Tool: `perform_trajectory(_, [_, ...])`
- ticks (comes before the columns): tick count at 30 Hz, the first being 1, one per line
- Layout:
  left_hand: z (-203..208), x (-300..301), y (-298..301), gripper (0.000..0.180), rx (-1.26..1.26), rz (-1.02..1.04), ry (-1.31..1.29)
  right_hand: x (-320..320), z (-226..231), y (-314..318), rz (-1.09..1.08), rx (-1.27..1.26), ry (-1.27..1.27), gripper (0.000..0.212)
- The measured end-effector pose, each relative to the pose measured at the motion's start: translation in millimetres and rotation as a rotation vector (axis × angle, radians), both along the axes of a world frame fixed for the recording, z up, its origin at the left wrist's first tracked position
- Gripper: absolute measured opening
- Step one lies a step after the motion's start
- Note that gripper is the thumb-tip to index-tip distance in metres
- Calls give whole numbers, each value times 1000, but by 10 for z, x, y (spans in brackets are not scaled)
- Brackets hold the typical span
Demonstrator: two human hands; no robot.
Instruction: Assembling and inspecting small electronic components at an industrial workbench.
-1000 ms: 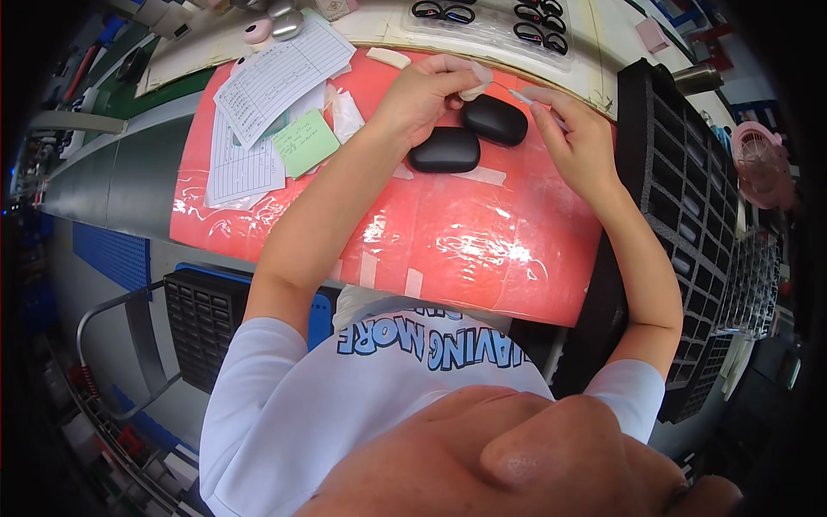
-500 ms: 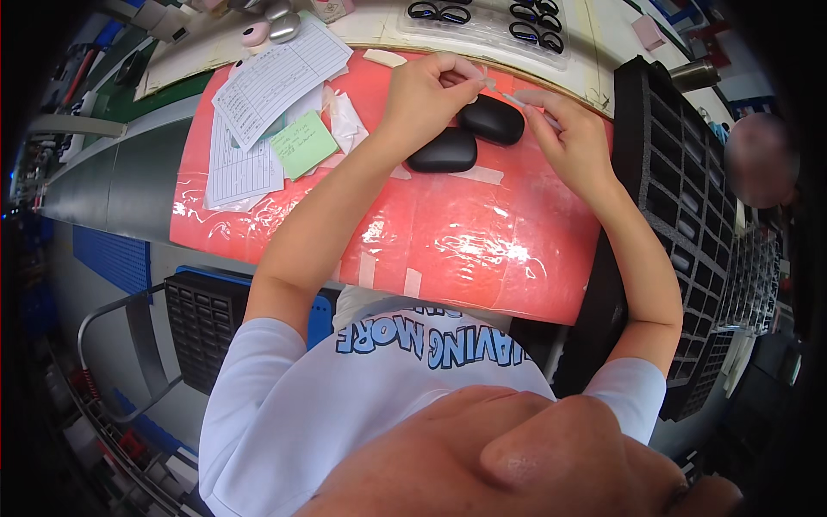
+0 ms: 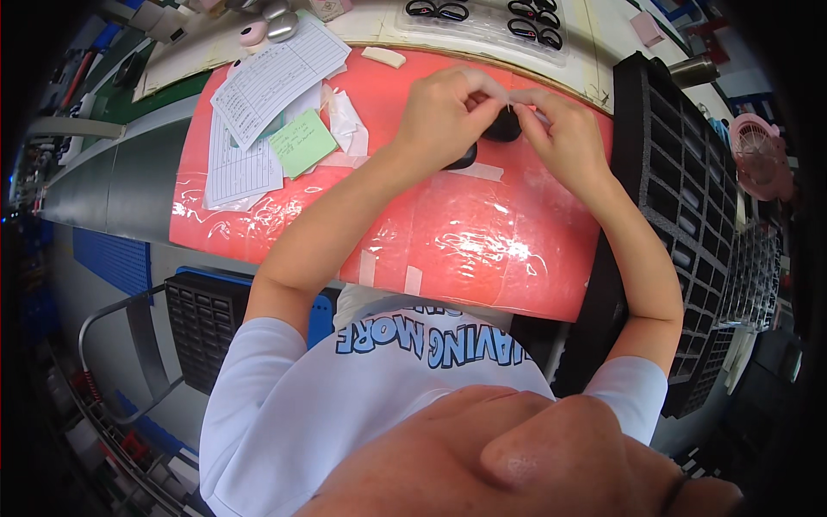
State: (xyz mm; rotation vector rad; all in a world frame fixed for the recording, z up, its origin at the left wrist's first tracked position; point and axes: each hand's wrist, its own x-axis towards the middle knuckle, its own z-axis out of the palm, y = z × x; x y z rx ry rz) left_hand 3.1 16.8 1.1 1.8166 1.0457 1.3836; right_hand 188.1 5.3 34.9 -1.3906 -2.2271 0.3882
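Observation:
My left hand [image 3: 452, 112] is closed in a pinch above the red work mat [image 3: 362, 233]. My right hand [image 3: 566, 131] pinches close beside it, the fingertips of both nearly touching. Between them shows the end of a thin white stick [image 3: 509, 105], which my right fingers hold; what my left fingers grip is too small to make out. Under the hands lie two smooth black rounded cases, the farther case [image 3: 504, 129] partly covered by my fingers and the nearer case [image 3: 466, 161] mostly hidden behind my left hand.
Paper sheets [image 3: 280, 82], a green sticky note [image 3: 303, 144] and crumpled white tissue [image 3: 346, 122] lie at the left of the mat. A clear tray [image 3: 491, 36] of black ear-hook earphones stands at the back. A black foam compartment tray [image 3: 663, 164] borders the right; a pink fan [image 3: 762, 155] sits beyond.
Both hands have come together, my left moving right and slightly nearer. The black cases are now more covered, and the stick is mostly hidden between the fingers.

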Motion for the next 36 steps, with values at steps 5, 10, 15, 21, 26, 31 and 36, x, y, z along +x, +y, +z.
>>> perform_trajectory(5, [179, -96, 26, 7, -164, 64, -215, 23, 45, 36, 6, 168, 23, 18])
perform_trajectory(10, [24, -160, 187, 8, -96, 83, -397, -35, 165, 7, -28, 204, -39, 18])
perform_trajectory(15, [55, -138, 158, 8, -80, 94, -391, -23, 156, 7, -49, 323, -95, 16])
perform_trajectory(21, [72, -565, 455, 8, -17, 119, -721, 296, -110, 163, -151, 362, -266, 17])
perform_trajectory(26, [44, -674, 469, 9, -376, -170, -846, 274, -75, 259, -184, 92, 298, 22])
perform_trajectory(31, [54, -155, 134, 10, -722, -340, -684, -5, -83, 106, 33, -87, 588, 39])
perform_trajectory(36, [-59, -70, 60, 14, -735, -408, -624, -97, 27, 64, 16, -486, 547, 37])
